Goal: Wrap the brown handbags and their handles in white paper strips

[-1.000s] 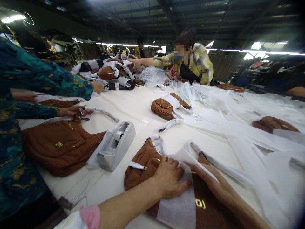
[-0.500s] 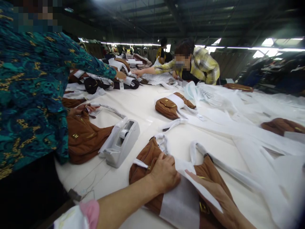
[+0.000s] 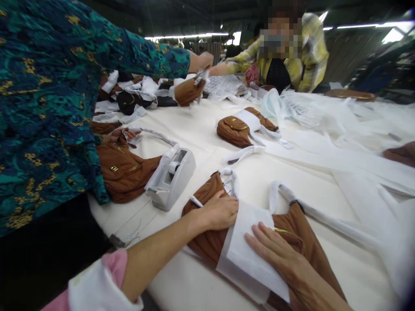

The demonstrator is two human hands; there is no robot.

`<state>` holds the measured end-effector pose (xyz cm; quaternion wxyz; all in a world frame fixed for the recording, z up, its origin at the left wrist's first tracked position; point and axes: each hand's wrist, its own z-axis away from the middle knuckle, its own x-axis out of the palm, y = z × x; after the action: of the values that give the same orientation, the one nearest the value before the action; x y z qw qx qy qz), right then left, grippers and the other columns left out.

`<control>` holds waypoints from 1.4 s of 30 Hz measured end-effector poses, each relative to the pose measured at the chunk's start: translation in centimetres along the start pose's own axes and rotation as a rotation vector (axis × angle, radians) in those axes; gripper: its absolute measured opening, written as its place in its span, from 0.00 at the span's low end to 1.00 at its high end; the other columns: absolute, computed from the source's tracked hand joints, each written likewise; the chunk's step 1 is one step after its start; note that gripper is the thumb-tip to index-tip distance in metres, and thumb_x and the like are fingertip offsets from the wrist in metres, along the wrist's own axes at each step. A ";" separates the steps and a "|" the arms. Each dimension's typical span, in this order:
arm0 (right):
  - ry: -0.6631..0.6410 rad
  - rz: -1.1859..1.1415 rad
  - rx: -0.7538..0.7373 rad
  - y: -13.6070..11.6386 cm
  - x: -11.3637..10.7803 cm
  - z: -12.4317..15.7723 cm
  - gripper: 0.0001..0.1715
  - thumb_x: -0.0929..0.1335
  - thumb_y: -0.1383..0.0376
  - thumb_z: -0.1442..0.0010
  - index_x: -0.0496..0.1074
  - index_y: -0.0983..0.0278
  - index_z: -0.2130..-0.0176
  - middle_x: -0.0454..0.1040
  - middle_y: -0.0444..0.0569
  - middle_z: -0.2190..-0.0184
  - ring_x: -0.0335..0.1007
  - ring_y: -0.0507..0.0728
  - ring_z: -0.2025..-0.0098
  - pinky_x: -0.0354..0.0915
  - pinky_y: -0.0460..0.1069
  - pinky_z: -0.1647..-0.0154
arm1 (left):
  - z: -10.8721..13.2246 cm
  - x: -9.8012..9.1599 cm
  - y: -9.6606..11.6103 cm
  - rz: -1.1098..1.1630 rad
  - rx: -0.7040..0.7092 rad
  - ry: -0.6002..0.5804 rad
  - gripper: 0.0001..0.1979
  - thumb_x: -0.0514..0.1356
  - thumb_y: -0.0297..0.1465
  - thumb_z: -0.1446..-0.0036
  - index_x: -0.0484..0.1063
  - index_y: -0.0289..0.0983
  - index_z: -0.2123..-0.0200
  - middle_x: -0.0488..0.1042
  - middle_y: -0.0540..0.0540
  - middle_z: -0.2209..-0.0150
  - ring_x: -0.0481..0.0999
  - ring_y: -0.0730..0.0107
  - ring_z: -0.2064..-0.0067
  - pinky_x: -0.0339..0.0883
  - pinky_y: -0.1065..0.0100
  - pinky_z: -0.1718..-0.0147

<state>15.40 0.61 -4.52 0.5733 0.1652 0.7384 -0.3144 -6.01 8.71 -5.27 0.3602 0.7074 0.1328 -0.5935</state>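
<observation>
A brown handbag [image 3: 313, 242] lies on the white table in front of me, a white paper sheet [image 3: 249, 255] folded across its middle. My right hand [image 3: 279, 252] rests flat on the sheet, fingers stretched out and apart. Beside the sheet's left edge, my left hand [image 3: 222, 211] lies on the bag with its fingers extended, holding nothing visible; its fingertips touch the paper's edge. The bag's strap [image 3: 330, 222], wrapped in white, runs off to the right. Under the paper and my hands, part of the bag's front is hidden.
Left of the bag stands a grey tape dispenser [image 3: 173, 179], next to another brown bag [image 3: 129, 172] in front of a co-worker in a patterned teal top [image 3: 48, 108]. Another wrapped bag [image 3: 235, 131] lies farther back. White sheets [image 3: 366, 177] spread at right. A co-worker in plaid [image 3: 314, 56] leans over.
The paper's raised flap now lies down on the bag, with my right hand spread on it. My left hand's curled fingers have straightened. The teal-sleeved co-worker's far hand now holds up a small brown item.
</observation>
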 end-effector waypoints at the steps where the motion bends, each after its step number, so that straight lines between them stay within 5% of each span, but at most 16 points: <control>1: 0.010 0.051 -0.021 -0.4 0.1 -0.1 0.40 0.63 0.66 0.51 0.53 0.62 0.39 0.53 0.53 0.40 0.49 0.65 0.40 0.58 0.62 0.46 | 0.1 -0.1 -0.4 0.010 0.030 -0.016 0.14 0.45 0.34 0.37 0.67 0.43 0.55 0.70 0.48 0.51 0.63 0.63 0.46 0.49 0.47 0.47; 8: 0.085 0.177 -0.101 -3.4 0.6 -0.6 0.41 0.59 0.71 0.51 0.49 0.67 0.38 0.53 0.51 0.40 0.52 0.60 0.40 0.63 0.56 0.47 | 0.8 1.7 -0.8 -0.074 -0.014 0.088 0.14 0.48 0.36 0.38 0.66 0.45 0.52 0.66 0.46 0.48 0.60 0.62 0.45 0.46 0.49 0.45; 17: 0.119 0.512 -0.222 -4.2 2.4 0.4 0.30 0.58 0.64 0.45 0.61 0.69 0.44 0.61 0.56 0.43 0.56 0.62 0.42 0.70 0.53 0.57 | 0.8 1.8 -0.5 -0.040 -0.064 0.153 0.12 0.48 0.32 0.39 0.69 0.43 0.55 0.68 0.50 0.50 0.59 0.63 0.44 0.46 0.50 0.44; 23: 0.083 0.557 -0.256 -4.4 3.5 1.3 0.40 0.58 0.72 0.51 0.52 0.57 0.39 0.63 0.57 0.45 0.54 0.65 0.41 0.65 0.58 0.54 | 1.3 2.2 -0.4 0.028 -0.099 0.233 0.11 0.50 0.32 0.40 0.70 0.41 0.58 0.69 0.50 0.50 0.60 0.61 0.44 0.47 0.50 0.43; 28: 0.057 0.555 -0.211 -4.2 4.1 1.8 0.45 0.60 0.76 0.52 0.47 0.57 0.38 0.55 0.59 0.41 0.48 0.65 0.39 0.59 0.59 0.47 | 2.5 0.5 -0.5 0.157 -0.127 0.458 0.12 0.49 0.28 0.42 0.70 0.37 0.58 0.72 0.46 0.55 0.67 0.66 0.49 0.56 0.59 0.46; 31: 0.050 0.526 -0.188 -4.2 4.3 1.9 0.45 0.61 0.75 0.51 0.46 0.56 0.38 0.52 0.58 0.39 0.46 0.64 0.38 0.57 0.59 0.45 | 4.0 -0.7 0.7 0.134 -0.076 0.598 0.16 0.48 0.29 0.41 0.64 0.33 0.51 0.66 0.39 0.48 0.62 0.63 0.45 0.56 0.60 0.45; 36: 0.033 0.448 -0.203 -3.1 4.0 1.9 0.40 0.64 0.70 0.48 0.49 0.55 0.38 0.51 0.57 0.39 0.45 0.63 0.38 0.57 0.57 0.44 | 6.1 0.6 3.3 -0.081 0.309 0.173 0.32 0.48 0.45 0.41 0.50 0.30 0.40 0.52 0.35 0.39 0.44 0.55 0.36 0.42 0.53 0.40; 39: -0.009 0.402 -0.239 -1.5 3.3 2.0 0.37 0.65 0.68 0.45 0.51 0.54 0.39 0.52 0.55 0.39 0.47 0.62 0.38 0.57 0.57 0.44 | 6.1 2.0 3.9 -0.119 0.271 0.048 0.34 0.45 0.49 0.41 0.46 0.33 0.39 0.47 0.34 0.38 0.40 0.53 0.36 0.40 0.48 0.40; 42: 0.005 0.370 -0.295 -0.4 2.0 2.7 0.33 0.64 0.69 0.43 0.54 0.53 0.41 0.53 0.54 0.39 0.48 0.61 0.39 0.56 0.60 0.43 | 5.7 2.6 4.1 -0.089 0.196 0.058 0.36 0.45 0.51 0.43 0.43 0.36 0.38 0.44 0.33 0.37 0.38 0.49 0.36 0.40 0.45 0.42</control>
<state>16.63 -1.68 -6.73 0.6372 0.2130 0.7349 -0.0922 -7.07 1.39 -6.49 0.2586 0.7496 0.1156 -0.5982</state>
